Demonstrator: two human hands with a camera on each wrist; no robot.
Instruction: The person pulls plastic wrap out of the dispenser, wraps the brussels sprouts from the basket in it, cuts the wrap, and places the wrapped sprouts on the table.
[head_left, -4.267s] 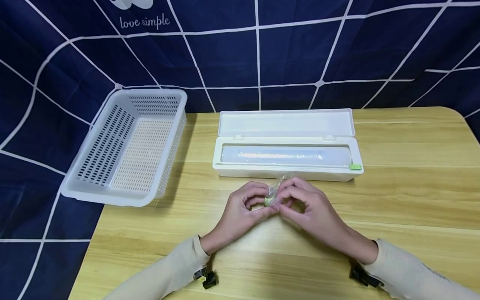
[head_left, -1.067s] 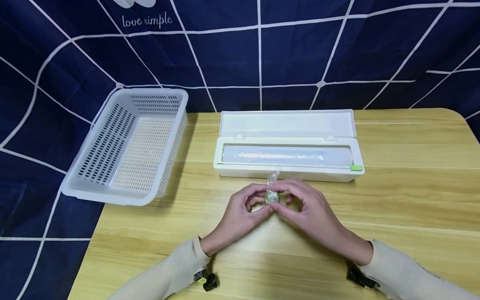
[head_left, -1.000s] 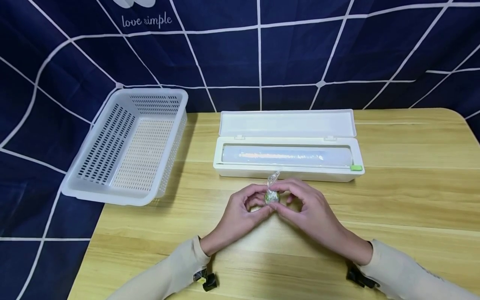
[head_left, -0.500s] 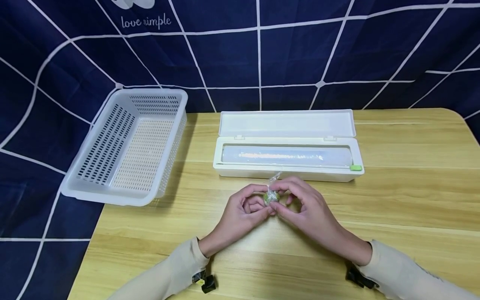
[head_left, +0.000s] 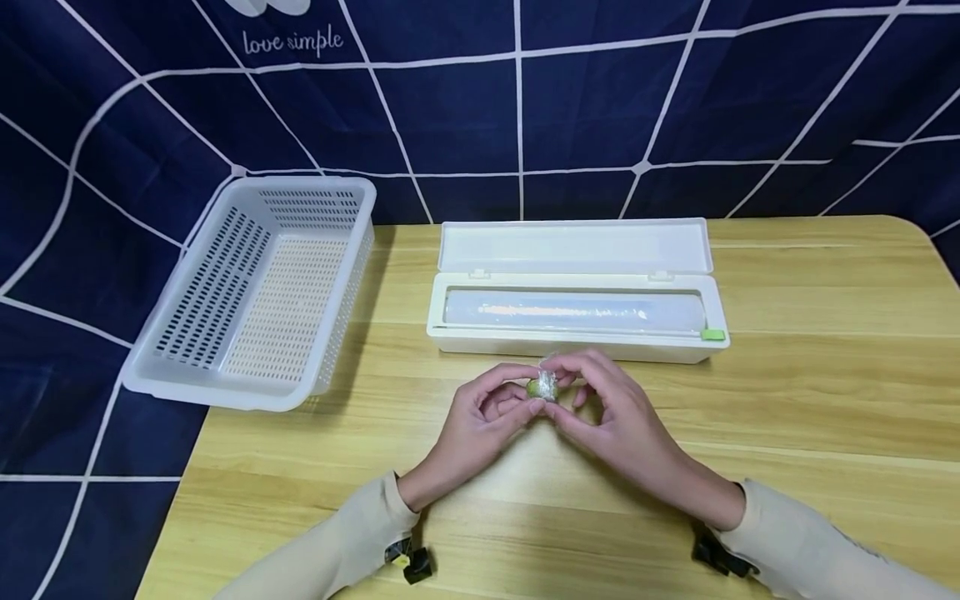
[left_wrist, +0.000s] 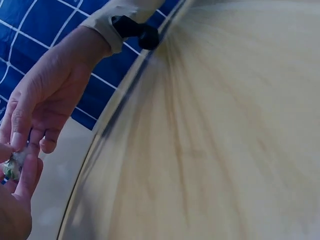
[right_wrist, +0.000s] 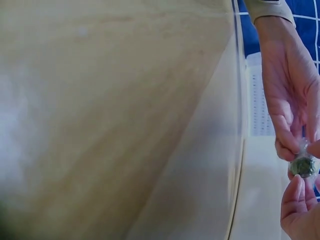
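Observation:
A small round green piece point(head_left: 536, 388) wrapped in clear cling film point(head_left: 548, 385) sits between both hands, just in front of the white box. My left hand point(head_left: 483, 417) pinches its left side between thumb and fingers. From the other side, my right hand point(head_left: 618, 412) grips it with thumb and index finger. The right wrist view shows the wrapped green piece point(right_wrist: 303, 167) darker, with film bunched on top; its exact kind is unclear. Fingers partly cover the wrapped piece point(left_wrist: 13, 169) in the left wrist view.
Behind the hands stands a long white cling film box point(head_left: 577, 343), its lid point(head_left: 573, 247) raised, with a film roll point(head_left: 573, 311) inside and a green slider point(head_left: 712, 335) at the right. A white slotted basket point(head_left: 341, 333) is at the left on the wooden table point(head_left: 810, 400).
The twisted film tail that stuck up above the green piece now lies folded down against it. Both hands stay in nearly the same place, with fingers shifted slightly. Box and basket have not moved.

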